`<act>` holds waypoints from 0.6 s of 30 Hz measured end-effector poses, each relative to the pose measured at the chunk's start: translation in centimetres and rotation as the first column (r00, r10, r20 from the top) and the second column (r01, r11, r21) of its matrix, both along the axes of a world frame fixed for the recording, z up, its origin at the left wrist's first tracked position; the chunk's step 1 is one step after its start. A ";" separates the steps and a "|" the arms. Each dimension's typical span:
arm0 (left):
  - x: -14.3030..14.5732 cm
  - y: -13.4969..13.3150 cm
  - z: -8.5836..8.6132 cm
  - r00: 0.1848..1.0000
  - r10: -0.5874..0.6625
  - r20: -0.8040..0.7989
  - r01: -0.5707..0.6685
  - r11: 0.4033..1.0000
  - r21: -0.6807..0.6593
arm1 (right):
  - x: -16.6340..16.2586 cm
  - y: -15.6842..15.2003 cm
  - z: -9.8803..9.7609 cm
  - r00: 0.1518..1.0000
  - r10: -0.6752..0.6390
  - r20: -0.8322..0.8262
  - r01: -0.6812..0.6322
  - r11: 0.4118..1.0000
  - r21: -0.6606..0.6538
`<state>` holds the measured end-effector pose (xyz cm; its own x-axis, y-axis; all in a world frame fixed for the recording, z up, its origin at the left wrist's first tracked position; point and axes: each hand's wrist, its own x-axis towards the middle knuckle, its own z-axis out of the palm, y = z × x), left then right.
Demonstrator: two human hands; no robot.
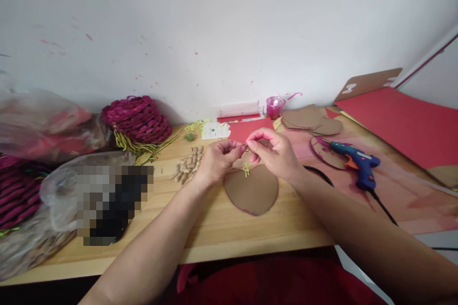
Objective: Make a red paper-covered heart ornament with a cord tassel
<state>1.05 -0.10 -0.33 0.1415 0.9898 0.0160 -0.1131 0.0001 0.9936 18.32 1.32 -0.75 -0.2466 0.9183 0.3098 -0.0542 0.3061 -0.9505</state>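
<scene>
A rounded cardboard piece (251, 194) lies near, yellow strands (246, 168) at its far edge. Beyond these, the left hand (220, 159) and right hand (272, 153) together pinch a tiny thin piece (245, 147), peanuts (189, 166) left, glue gun (359, 163) right; farther back stands a pink cup (275, 108).

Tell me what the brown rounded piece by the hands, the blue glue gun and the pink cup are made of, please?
The brown piece looks like cardboard: flat, stiff and dull brown. The glue gun seems to be hard plastic, judging by its smooth, moulded blue body. The cup is probably thin, shiny see-through plastic, though glass can't be ruled out.
</scene>
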 end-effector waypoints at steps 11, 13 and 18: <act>0.1 -0.3 0.2 0.992 -0.016 -0.128 0.030 0.994 0.105 | -0.1 0.1 0.3 1.000 0.015 0.013 -0.014 1.000 -0.020; 0.0 -0.4 0.4 0.990 -0.033 -0.136 0.047 0.994 0.099 | 0.0 0.2 0.2 1.000 0.018 0.018 -0.018 1.000 -0.020; -0.4 -0.5 0.8 0.995 -0.081 -0.055 0.083 0.996 0.031 | 0.0 0.1 0.5 0.999 0.044 0.012 -0.044 0.999 -0.030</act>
